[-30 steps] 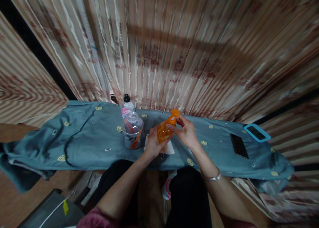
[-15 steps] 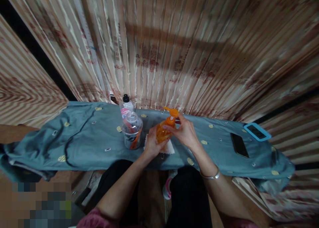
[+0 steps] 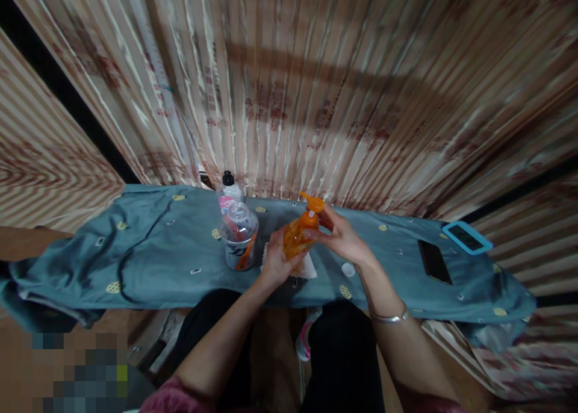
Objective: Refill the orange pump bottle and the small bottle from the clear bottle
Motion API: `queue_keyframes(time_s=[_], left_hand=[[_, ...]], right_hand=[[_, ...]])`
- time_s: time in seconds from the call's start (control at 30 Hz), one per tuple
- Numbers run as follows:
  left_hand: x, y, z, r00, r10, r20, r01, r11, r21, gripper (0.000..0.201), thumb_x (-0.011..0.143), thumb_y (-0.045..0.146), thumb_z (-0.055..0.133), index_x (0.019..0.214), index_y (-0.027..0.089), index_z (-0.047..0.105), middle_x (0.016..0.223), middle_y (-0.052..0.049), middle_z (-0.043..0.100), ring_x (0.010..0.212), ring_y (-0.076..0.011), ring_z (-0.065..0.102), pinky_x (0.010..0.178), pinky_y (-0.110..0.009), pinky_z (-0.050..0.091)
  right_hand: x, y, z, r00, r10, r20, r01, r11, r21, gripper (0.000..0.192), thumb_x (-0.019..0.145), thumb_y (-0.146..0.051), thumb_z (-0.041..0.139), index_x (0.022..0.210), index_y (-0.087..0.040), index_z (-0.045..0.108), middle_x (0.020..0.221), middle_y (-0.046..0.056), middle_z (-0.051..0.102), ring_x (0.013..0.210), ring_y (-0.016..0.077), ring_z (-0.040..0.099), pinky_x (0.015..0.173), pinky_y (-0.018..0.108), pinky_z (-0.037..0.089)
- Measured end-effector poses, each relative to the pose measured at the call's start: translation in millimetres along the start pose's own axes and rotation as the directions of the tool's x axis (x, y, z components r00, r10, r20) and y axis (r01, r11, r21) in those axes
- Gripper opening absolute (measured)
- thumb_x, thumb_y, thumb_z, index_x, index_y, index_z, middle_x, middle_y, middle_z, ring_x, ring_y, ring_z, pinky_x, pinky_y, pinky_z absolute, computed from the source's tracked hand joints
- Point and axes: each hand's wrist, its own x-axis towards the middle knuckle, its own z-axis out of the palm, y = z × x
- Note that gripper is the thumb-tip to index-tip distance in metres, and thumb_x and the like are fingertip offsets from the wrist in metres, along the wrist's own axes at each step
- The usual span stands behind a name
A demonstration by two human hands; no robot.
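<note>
The left hand is wrapped around the lower body of an orange pump bottle, holding it tilted just above a white cloth on the tabletop, which is draped in a blue-grey patterned cover. The palm and the bottle's base are hidden behind the fingers, so whether the base touches the cloth cannot be told. The right hand is closed on the bottle's neck, just under the orange pump head, whose spout points left; its fingertips are masked by the bottle. A small white round cap, probably a lid, lies on the cover just right of the cloth, below the right wrist. Just left of the bottle stands a clear lidded jar with reddish contents that are hard to make out, and behind it a white bottle with a black cap, partly hidden by the jar. Well to the right lie a dark phone and a blue-framed device.
</note>
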Motion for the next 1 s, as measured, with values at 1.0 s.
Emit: queue_keyframes(time_s=[1.0], left_hand=[[1, 2, 0.3, 1.000, -0.004, -0.015, 0.004, 1.000, 0.002, 0.064, 0.070, 0.033, 0.078, 0.128, 0.022, 0.052, 0.123, -0.012, 0.062, 0.117, -0.0327, 0.057, 0.103, -0.056, 0.043]], right_hand=[[-2, -6, 13, 0.977, -0.015, -0.213, -0.006, 0.995, -0.099, 0.036, 0.083, -0.044, 0.066, 0.107, -0.017, 0.064, 0.103, 0.009, 0.069, 0.095, 0.0232, 0.064, 0.087, 0.042, 0.049]])
